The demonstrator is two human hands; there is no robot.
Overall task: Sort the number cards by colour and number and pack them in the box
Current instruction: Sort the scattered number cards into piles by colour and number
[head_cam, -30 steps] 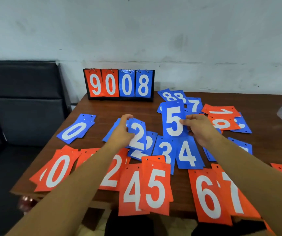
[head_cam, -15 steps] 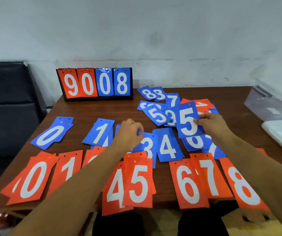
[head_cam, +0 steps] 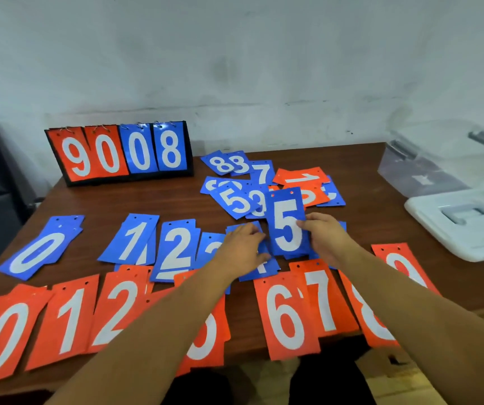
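Sorting about half done, box [head_cam: 410, 168] at two o'clock unpacked; right hand [head_cam: 327, 238] pinches blue 5 card [head_cam: 286, 223], left hand [head_cam: 240, 249] rests flat on blue 4 card [head_cam: 261, 268].

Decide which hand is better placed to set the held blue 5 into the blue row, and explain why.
Right. The right hand pinches the blue 5 card by its edge, while the left hand rests on other blue cards in the row.
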